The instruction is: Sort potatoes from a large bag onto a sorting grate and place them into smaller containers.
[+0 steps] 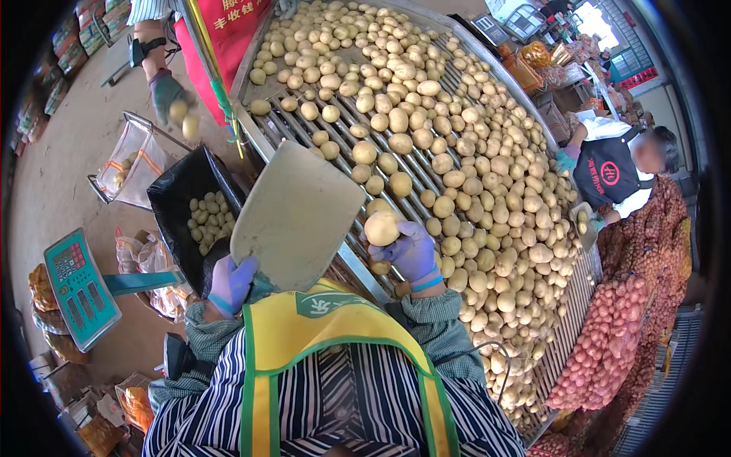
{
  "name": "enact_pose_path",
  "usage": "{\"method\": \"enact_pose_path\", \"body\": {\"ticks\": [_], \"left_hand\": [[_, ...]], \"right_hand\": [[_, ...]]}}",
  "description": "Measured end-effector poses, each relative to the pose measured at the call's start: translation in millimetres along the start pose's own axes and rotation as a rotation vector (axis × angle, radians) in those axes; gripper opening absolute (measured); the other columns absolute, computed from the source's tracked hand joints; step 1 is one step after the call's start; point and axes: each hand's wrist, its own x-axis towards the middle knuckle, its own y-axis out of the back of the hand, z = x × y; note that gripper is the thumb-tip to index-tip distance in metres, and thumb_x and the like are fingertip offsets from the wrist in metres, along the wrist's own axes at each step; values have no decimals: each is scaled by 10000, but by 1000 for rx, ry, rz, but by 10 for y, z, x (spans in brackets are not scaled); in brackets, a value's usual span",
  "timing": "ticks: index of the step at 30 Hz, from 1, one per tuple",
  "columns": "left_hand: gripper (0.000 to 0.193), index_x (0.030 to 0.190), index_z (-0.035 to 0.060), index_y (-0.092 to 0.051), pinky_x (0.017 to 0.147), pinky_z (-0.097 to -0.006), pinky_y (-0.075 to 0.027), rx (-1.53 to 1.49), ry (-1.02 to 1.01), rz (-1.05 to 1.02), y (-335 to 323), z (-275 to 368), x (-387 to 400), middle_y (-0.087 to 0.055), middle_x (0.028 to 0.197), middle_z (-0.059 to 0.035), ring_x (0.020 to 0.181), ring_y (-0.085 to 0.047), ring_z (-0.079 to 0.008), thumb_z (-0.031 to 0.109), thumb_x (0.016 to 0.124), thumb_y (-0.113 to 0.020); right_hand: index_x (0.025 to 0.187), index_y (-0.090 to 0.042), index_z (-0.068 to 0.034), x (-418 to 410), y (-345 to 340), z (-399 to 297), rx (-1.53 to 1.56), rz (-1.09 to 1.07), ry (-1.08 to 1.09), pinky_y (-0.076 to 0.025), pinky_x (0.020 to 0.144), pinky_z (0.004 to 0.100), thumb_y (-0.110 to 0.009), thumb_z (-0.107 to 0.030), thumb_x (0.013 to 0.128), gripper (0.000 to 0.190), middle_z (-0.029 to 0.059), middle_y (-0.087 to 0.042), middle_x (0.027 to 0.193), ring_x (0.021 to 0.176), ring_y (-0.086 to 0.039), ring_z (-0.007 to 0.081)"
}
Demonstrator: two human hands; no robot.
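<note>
My left hand (233, 283), in a thin purple glove, grips the near left edge of a flat, grey-beige plastic scoop (294, 217). No potato shows on the scoop's visible face. In my right hand (408, 251), gloved the same way, is a large pale potato (381, 228), held over the metal roller bars beside the scoop. Many potatoes (502, 217) lie spread over the slatted sorting table (342, 123), thickest to the right and at the far end.
A black-lined bin (183, 200) holds small potatoes at left, near a teal scale (83, 288) and a mesh bag on a frame (134, 165). A co-worker's gloved hand (165, 94) is above that bag with potatoes below it. Another person (614, 163) stands across the table, near red net sacks (605, 343).
</note>
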Motion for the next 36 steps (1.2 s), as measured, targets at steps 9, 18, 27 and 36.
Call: {"method": "enact_pose_path", "body": {"ticks": [9, 18, 27, 36], "left_hand": [[318, 1113, -80, -602, 759, -289, -494, 56, 6, -54, 40, 28, 277, -666, 990, -95, 858, -617, -147, 120, 874, -539], [351, 1103, -47, -599, 698, -284, -470, 159, 81, -13, 72, 182, 373, -637, 903, -57, 775, -584, -147, 139, 819, -509], [406, 1183, -83, -559, 831, -309, -486, 148, 137, -38, 6, 485, 461, -654, 1056, -116, 927, -622, -183, 97, 822, -512], [382, 1149, -70, -584, 788, -288, -478, 187, 139, -24, 3, 490, 521, -650, 1000, -82, 877, -605, -151, 91, 812, -506]], "right_hand": [[1129, -612, -64, 259, 26, -339, -1015, 480, 413, -504, 630, 302, -657, -301, 868, 355, 113, -673, 916, 709, -642, 208], [1245, -547, -156, 476, -147, 62, -1891, 477, 283, -454, 917, 439, -690, -250, 762, 512, 153, -567, 1119, 1087, -537, 324], [1251, -564, -71, 400, -467, -472, -581, 188, 314, -525, 796, 328, -772, -240, 763, 557, 114, -648, 1024, 867, -635, 240], [1252, -541, -68, 895, 414, -421, -1933, 512, 633, -516, 798, 407, -698, -192, 772, 520, 141, -646, 992, 903, -616, 356]]}}
